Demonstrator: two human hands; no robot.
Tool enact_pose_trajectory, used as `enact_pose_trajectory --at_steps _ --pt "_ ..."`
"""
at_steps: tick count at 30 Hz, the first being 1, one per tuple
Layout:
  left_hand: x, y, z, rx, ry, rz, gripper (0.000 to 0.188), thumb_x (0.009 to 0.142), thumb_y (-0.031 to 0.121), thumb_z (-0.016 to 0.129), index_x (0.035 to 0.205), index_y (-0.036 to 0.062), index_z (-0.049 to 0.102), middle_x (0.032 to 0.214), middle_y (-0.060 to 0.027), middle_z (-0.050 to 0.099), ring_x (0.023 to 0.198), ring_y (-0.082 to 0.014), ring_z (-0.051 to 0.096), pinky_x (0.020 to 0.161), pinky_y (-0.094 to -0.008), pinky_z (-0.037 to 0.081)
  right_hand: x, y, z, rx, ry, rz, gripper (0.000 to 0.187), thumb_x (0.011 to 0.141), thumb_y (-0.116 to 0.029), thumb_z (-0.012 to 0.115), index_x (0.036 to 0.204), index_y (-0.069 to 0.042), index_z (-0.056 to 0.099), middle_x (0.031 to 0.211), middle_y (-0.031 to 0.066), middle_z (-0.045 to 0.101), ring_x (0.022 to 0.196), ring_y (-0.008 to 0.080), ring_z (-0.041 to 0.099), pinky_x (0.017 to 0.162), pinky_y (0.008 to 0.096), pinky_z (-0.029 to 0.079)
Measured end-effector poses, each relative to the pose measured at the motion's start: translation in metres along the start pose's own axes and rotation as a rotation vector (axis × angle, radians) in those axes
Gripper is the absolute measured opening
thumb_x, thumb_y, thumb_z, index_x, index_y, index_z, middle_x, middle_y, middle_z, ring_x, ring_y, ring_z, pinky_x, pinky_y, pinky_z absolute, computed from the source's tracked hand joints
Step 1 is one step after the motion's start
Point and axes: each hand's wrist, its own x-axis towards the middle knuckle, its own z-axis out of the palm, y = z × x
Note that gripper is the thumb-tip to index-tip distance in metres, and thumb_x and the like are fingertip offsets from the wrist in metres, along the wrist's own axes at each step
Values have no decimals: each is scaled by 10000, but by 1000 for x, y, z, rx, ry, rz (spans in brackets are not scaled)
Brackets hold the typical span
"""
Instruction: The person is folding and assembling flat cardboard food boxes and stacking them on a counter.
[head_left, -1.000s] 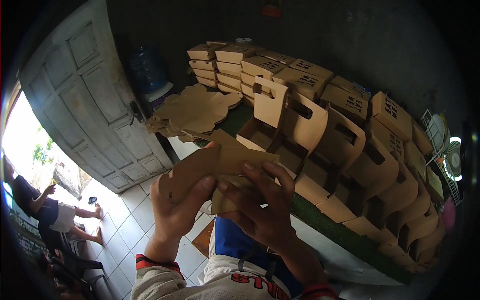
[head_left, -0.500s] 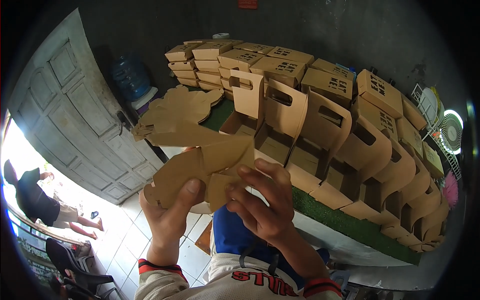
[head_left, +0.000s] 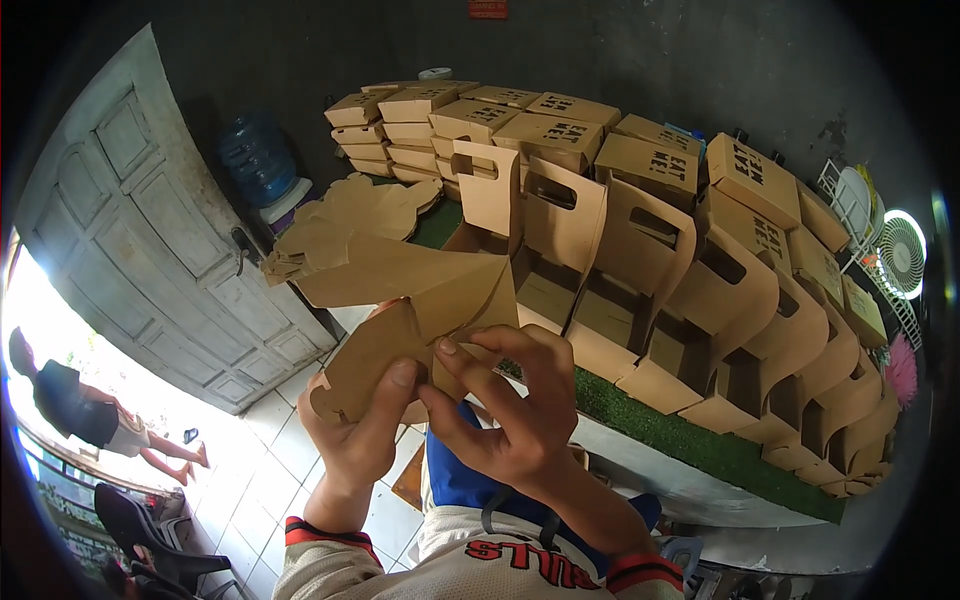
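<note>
A partly folded brown cardboard box [head_left: 365, 360] is held up in front of my body, with one long panel stretching away toward the far left. My left hand [head_left: 350, 440] grips its near left side, thumb pressed flat on the inner face. The fingers of my right hand [head_left: 520, 410] are bent at the right corner, thumb and fingertips closed on a flap there. Part of that flap is hidden by the fingers. Just beyond lies a stack of flat cardboard blanks [head_left: 350, 215] on the table.
A row of open handled boxes [head_left: 600, 310] curves along the green-covered table [head_left: 660, 430] to my right. Closed printed boxes [head_left: 560, 140] are piled behind. A door [head_left: 140, 220], a blue water jug [head_left: 255, 160] and a person [head_left: 75, 400] are at left; a fan [head_left: 903, 255] at right.
The long panel has swung up and outward, and the small flap under my right fingers has folded inward. My right hand has shifted slightly left, its thumb now beside my left thumb.
</note>
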Motion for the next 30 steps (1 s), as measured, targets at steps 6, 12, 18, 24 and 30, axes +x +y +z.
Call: enact_pose_trajectory --at_steps 6,12,18,24,30 --pt "2 -3 1 186 -56 118 376 904 28 633 1246 -122 591 953 -143 727 817 -153 693 734 -271 557 -3 6 9 31 105 26 387 688 -177 829 1048 -106 707 1037 58 617 966 235 548 824 325 427" --pt "-1 -8 8 173 -7 162 381 896 34 650 1241 -120 596 934 -130 732 798 -150 695 726 -264 554 -4 10 13 49 169 18 382 677 -126 816 1039 -94 699 1067 86 620 976 253 571 808 344 457" --pt "-7 -12 9 193 -13 137 354 897 50 659 1207 -110 599 974 -138 713 846 -166 681 747 -278 542 -5 14 16 62 216 53 421 665 -101 825 1063 -88 686 1119 99 607 980 250 580 822 346 468" --pt "-12 -21 13 3 9 -1 394 897 47 639 1243 -100 519 1081 -161 655 868 -196 669 726 -285 546 -5 18 17 83 239 62 357 719 -91 811 1051 -74 681 1155 122 588 962 250 581 812 347 490" --pt "-18 -38 -18 53 -338 131 549 852 121 678 1304 -101 459 1176 -208 605 1056 -277 632 885 -370 528 -9 18 9 400 141 171 249 880 -130 722 1067 4 627 1327 274 522 1201 367 565 921 397 533"
